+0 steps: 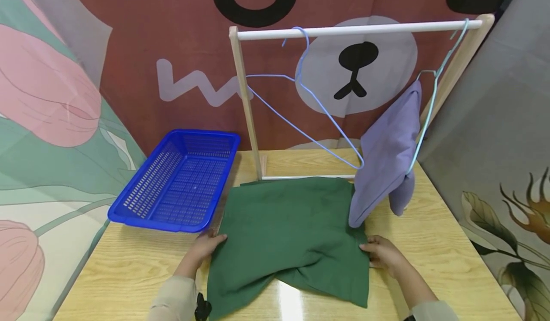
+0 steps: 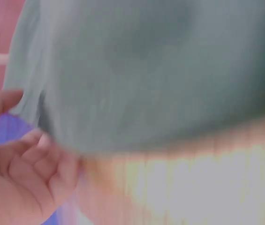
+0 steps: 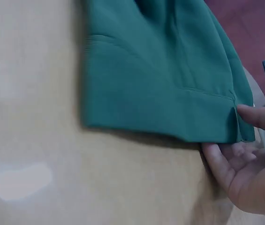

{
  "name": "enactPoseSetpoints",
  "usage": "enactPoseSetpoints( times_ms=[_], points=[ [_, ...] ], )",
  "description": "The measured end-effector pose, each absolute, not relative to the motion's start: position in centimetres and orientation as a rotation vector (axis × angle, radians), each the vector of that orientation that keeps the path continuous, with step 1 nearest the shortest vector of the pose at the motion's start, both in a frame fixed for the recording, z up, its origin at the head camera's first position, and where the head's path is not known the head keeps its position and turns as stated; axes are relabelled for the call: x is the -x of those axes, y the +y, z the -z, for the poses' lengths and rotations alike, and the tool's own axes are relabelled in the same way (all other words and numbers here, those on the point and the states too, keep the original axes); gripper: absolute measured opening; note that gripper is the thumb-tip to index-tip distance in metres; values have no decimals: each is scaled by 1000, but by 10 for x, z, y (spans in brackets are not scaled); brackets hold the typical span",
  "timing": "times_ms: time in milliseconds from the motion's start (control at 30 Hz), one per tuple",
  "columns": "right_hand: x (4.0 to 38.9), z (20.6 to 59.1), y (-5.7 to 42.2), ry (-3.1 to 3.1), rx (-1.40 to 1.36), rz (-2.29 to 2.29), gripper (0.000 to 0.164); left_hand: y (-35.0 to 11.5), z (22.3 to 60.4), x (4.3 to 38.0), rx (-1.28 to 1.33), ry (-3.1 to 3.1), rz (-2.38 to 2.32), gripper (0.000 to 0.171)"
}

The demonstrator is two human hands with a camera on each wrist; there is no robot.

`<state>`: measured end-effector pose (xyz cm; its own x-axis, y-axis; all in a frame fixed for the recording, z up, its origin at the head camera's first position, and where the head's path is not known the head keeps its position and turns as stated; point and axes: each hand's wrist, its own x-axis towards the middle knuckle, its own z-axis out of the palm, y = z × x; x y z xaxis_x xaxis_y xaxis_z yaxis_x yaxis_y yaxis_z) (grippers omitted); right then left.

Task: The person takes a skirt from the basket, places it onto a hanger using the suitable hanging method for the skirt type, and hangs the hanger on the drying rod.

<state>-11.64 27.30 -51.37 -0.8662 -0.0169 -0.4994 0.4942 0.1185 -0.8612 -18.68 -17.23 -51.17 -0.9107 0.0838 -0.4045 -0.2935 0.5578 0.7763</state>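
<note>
Green shorts [image 1: 288, 225] lie spread over the table's front half, with the lower edge lifting in a fold at the middle. My left hand [image 1: 205, 244] holds their left side edge; in the left wrist view the thumb [image 2: 3, 101] is on one side of the blurred cloth and the fingers curl at its edge. On the opposite side my right hand [image 1: 382, 251] pinches the right edge. The right wrist view shows that thumb on top of the stitched hem [image 3: 207, 112], with the fingers partly hidden underneath.
A blue plastic basket [image 1: 172, 223] stands at the left. Behind the shorts is a rack with a white rail [image 1: 365, 29]. A blue hanger [image 1: 320, 144] hangs there bare, and a mint hanger [image 1: 429, 106] carries a purple garment [image 1: 384, 144] that overlaps the shorts' right corner.
</note>
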Motion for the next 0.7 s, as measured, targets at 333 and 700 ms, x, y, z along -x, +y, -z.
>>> enactPoseSetpoints(
  times_ms=[333, 700],
  points=[
    [91, 514, 267, 1814, -203, 1846, 61, -195, 511, 158, -96, 2083, -1463, 32],
    [97, 515, 275, 1825, -71, 1856, 61, -196, 519, 155, 91, 2390, -1566, 10]
  ],
)
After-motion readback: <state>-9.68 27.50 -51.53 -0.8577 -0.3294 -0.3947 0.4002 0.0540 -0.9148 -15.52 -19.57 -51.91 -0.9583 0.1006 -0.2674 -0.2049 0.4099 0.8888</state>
